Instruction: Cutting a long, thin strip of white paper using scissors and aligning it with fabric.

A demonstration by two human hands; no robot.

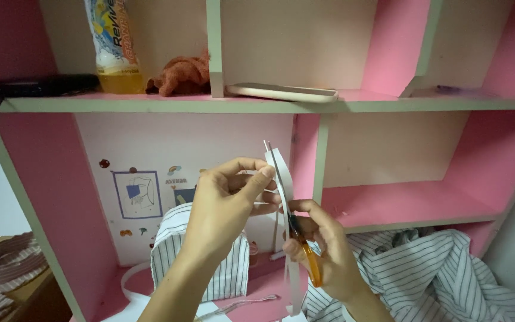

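White paper strip (285,179) pinched upright between my left hand's (225,197) thumb and fingers, in front of the pink shelf (388,206), my right hand (323,253) closed round orange scissors (305,250), blades on the strip, striped cloth (424,271) below

matt white paper strip (286,179), glossy orange plastic scissors (310,262), striped woven cloth (424,274), smooth painted pink shelf (388,206).

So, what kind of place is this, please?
Probably a bedroom or a home craft corner. A pink shelf unit with stickers on its back panel holds a drink bottle and a phone. Striped cloth lies about, and the right hand cuts a paper strip with scissors.
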